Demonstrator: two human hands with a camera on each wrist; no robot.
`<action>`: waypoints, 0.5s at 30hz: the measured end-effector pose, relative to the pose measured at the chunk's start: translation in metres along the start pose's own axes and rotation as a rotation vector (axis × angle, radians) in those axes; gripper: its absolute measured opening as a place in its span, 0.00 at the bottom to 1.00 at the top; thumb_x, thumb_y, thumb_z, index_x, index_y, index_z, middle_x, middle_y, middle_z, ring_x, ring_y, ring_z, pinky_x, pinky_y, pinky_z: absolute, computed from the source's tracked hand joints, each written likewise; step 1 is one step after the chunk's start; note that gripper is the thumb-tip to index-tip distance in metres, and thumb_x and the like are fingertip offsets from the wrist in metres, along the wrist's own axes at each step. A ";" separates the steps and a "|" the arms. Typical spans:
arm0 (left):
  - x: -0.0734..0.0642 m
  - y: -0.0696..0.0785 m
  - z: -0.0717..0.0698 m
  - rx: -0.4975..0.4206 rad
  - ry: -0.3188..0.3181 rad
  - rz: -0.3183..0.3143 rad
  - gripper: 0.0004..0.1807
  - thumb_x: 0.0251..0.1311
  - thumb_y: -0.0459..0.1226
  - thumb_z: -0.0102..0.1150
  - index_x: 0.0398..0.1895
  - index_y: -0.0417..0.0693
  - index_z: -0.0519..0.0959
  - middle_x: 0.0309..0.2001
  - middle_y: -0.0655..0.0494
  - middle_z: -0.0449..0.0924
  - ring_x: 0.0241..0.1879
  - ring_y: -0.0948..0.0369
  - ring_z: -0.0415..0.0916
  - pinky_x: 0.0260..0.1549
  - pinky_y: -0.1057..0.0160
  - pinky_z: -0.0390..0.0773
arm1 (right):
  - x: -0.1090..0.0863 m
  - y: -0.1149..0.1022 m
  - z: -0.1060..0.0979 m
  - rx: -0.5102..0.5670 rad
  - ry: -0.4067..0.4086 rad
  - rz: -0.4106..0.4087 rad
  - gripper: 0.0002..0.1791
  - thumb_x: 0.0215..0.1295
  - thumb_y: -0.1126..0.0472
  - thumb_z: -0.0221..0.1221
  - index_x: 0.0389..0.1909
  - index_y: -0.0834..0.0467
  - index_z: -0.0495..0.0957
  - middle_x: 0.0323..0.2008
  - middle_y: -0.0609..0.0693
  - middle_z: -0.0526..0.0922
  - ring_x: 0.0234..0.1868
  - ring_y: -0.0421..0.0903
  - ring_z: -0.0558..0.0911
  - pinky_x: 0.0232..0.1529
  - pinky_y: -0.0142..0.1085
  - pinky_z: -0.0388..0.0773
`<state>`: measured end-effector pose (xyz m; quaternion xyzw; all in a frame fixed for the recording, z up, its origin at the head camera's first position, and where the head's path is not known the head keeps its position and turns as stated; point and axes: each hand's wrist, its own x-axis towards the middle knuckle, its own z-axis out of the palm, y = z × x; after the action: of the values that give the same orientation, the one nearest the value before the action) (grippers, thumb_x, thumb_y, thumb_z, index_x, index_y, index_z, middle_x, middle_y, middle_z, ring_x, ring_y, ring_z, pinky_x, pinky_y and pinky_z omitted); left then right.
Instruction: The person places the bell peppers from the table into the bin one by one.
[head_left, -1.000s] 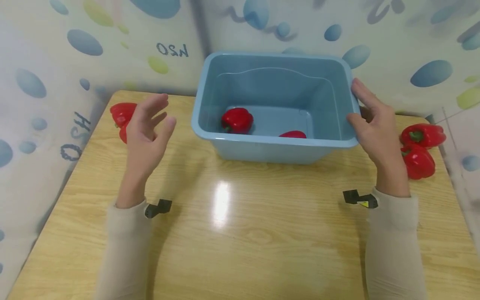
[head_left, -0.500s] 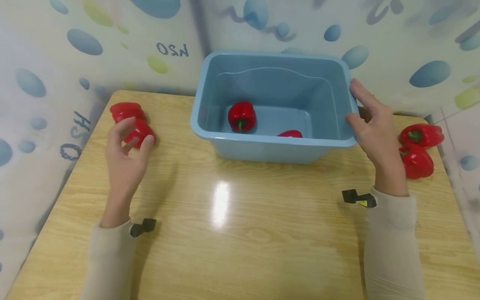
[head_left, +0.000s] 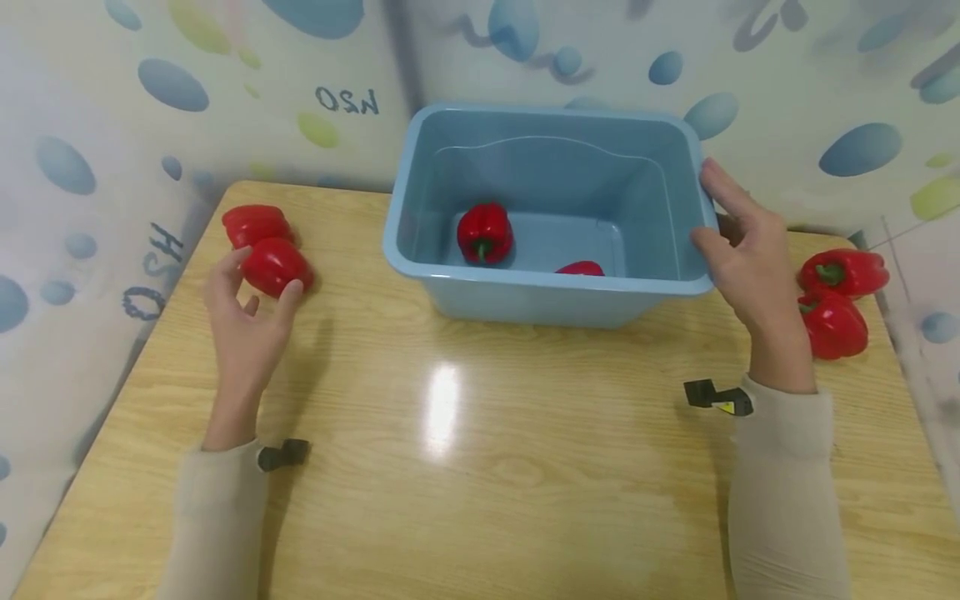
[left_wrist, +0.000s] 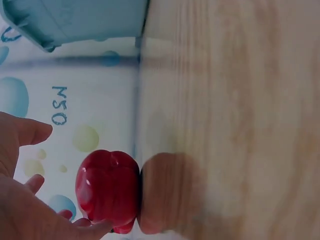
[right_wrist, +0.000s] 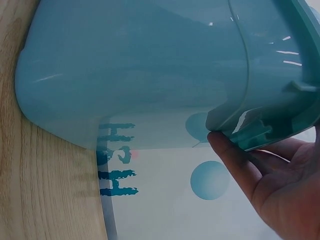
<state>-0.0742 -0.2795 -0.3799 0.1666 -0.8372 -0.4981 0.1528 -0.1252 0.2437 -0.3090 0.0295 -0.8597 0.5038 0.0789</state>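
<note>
One red pepper lies on the table at one o'clock from your left hand, by far the nearer one. Your left thumb and forefinger are spread wide, one on each side of it; you cannot tell whether they touch it. It looks roundish, with no clear long axis. A second pepper sits just beyond, at eleven o'clock. Your right hand grips the blue bin at its three o'clock rim; the bin's long axis runs nine to three, well apart from the left-hand pepper.
</note>
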 end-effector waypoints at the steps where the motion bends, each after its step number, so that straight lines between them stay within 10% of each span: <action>1: 0.002 -0.002 -0.001 0.001 -0.003 -0.007 0.38 0.68 0.43 0.66 0.79 0.61 0.62 0.80 0.59 0.56 0.82 0.55 0.55 0.77 0.39 0.67 | 0.000 0.000 0.000 0.000 0.000 0.001 0.35 0.74 0.63 0.55 0.78 0.36 0.65 0.82 0.38 0.64 0.76 0.62 0.73 0.69 0.58 0.74; 15: 0.021 -0.017 0.008 -0.002 0.002 -0.075 0.38 0.69 0.46 0.66 0.79 0.65 0.60 0.80 0.61 0.54 0.80 0.59 0.53 0.76 0.49 0.72 | -0.001 0.000 -0.001 -0.013 -0.003 -0.007 0.35 0.74 0.62 0.55 0.79 0.36 0.64 0.82 0.38 0.63 0.75 0.64 0.74 0.68 0.58 0.76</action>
<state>-0.0949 -0.2897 -0.3964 0.1981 -0.8297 -0.5042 0.1350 -0.1238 0.2444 -0.3086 0.0326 -0.8631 0.4977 0.0795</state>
